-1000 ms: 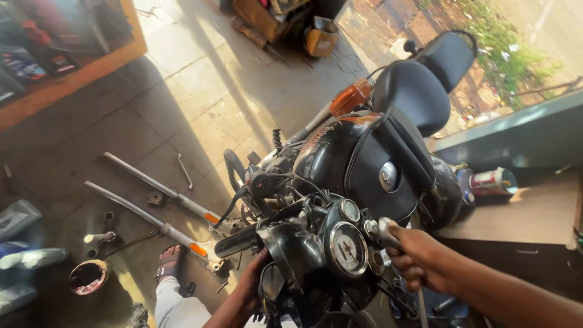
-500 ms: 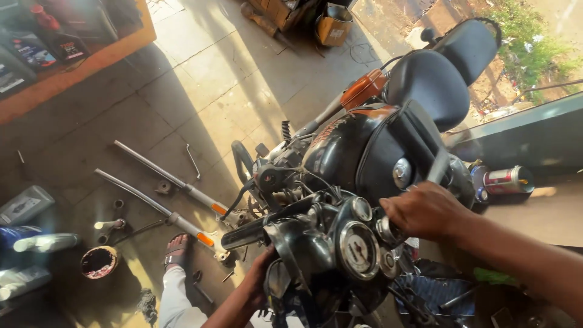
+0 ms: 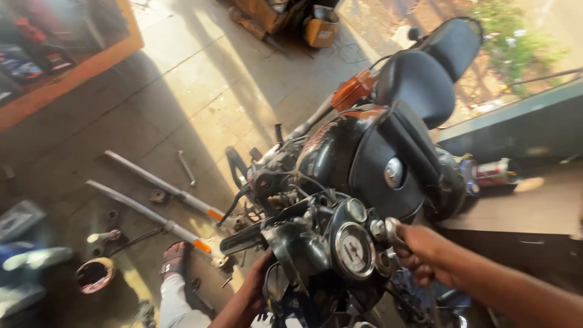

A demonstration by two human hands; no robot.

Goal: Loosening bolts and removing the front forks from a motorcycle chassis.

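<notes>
Since the earlier frames my right hand (image 3: 425, 258) has dropped from above the instrument cluster to its right side, and the view has swung slightly left. That hand is now clenched around a slim metal tool (image 3: 392, 231), seemingly a spanner, whose head sits just beside the speedometer (image 3: 353, 250) on the motorcycle's (image 3: 364, 152) headlamp housing. I judge this shift puts the tool onto a fastener at the top yoke, though the fastener itself is hidden. My left hand (image 3: 258, 288) reaches up from below and presses against the underside of the housing; whether its fingers are closed on anything I cannot tell. The black handlebar grip (image 3: 243, 239) projects just above that hand. On the floor (image 3: 200, 103), two fork tubes (image 3: 152, 200) lie side by side, well apart from the machine, with a small wrench (image 3: 187, 168) near them. A sandalled foot (image 3: 174, 258) rests near the lower tube's end.
</notes>
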